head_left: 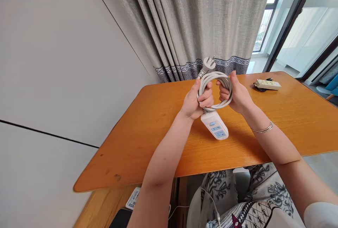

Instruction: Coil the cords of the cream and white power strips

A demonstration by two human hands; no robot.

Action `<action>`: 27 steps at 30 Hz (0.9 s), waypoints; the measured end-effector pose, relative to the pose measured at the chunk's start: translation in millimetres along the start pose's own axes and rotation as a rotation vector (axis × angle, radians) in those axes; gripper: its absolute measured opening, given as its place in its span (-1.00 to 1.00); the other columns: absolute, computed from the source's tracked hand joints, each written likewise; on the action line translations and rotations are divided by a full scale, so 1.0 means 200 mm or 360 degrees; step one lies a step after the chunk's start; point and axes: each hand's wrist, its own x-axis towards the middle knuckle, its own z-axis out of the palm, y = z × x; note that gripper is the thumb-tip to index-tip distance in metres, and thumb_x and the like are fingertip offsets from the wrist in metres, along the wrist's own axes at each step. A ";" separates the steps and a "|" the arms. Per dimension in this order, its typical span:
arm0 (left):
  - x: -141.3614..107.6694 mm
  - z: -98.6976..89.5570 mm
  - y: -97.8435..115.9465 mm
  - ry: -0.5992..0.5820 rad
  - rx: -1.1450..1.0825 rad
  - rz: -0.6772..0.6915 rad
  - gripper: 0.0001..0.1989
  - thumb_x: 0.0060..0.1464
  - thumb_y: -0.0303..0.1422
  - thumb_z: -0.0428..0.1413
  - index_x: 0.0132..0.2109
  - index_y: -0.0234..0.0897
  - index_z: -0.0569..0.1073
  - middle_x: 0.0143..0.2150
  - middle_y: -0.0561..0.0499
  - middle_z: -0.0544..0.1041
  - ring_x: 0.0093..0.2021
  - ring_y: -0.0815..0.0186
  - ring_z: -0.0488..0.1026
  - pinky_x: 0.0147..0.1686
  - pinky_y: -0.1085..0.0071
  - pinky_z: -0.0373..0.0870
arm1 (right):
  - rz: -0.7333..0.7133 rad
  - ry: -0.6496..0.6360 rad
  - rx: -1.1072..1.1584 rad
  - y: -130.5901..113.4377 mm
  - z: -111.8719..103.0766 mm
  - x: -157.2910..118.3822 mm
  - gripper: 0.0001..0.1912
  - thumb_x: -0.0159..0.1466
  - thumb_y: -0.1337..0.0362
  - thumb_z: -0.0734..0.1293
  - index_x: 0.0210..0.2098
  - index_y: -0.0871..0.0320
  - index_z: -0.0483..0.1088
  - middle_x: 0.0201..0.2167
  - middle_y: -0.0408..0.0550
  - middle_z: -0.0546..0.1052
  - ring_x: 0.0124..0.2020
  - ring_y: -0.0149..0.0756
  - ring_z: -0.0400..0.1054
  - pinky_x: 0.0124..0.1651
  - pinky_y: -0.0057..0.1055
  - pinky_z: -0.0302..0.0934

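While the cord coil (216, 75) is being held above the desk (148, 125), left hand (196, 100): clamping its left side
Right hand (239, 96): curling around its right side, thumb pointing up
Plug (209, 63): sticking up near the far edge
White power strip (215, 125): tilting below the coil; desk contact unclear
Cream power strip (268, 85): lying near the far right corner

Both hands (198, 99) grip (thumbs up), forearms reaching forward.
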 end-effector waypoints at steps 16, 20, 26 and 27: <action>0.02 0.01 0.06 0.0406 0.0061 0.0581 -0.55 0.33 0.02 0.01 -0.33 -0.22 0.49 -0.70 0.25 -0.04 -0.73 0.50 0.05 -0.66 0.56 0.16 | 0.0125 -0.0663 -0.0569 0.11 -0.01 0.02 -0.47 0.39 -0.16 0.24 0.04 0.17 0.36 -0.19 0.00 0.54 -0.17 -0.26 0.46 -0.13 -0.32 0.36; 0.07 -0.07 0.08 0.0605 0.0157 0.0973 -0.61 0.29 0.01 0.10 -0.33 -0.19 0.47 -0.70 0.24 0.03 -0.70 0.47 0.17 -0.61 0.56 0.20 | 0.0271 -0.1031 -0.1117 0.14 0.02 -0.01 -0.49 0.10 0.20 0.56 -0.07 0.19 0.31 -0.22 -0.07 0.54 -0.25 -0.30 0.44 -0.23 -0.41 0.30; 0.16 -0.26 0.09 0.0762 0.0552 0.0900 -0.70 0.24 -0.10 0.20 -0.30 -0.23 0.46 -0.68 0.25 0.16 -0.66 0.46 0.30 -0.58 0.58 0.22 | -0.0107 -0.0569 -0.2204 -0.03 0.06 -0.12 -0.60 0.26 0.20 0.46 0.04 0.15 0.37 -0.11 0.07 0.58 -0.19 -0.15 0.47 -0.26 -0.36 0.21; 0.17 -0.28 0.09 0.0737 0.0604 0.0817 -0.70 0.24 -0.10 0.20 -0.29 -0.24 0.47 -0.68 0.25 0.16 -0.65 0.46 0.31 -0.58 0.58 0.23 | -0.0215 -0.0477 -0.2223 -0.06 0.05 -0.13 -0.59 0.26 0.22 0.46 0.07 0.13 0.38 -0.07 0.07 0.57 -0.15 -0.13 0.47 -0.22 -0.35 0.23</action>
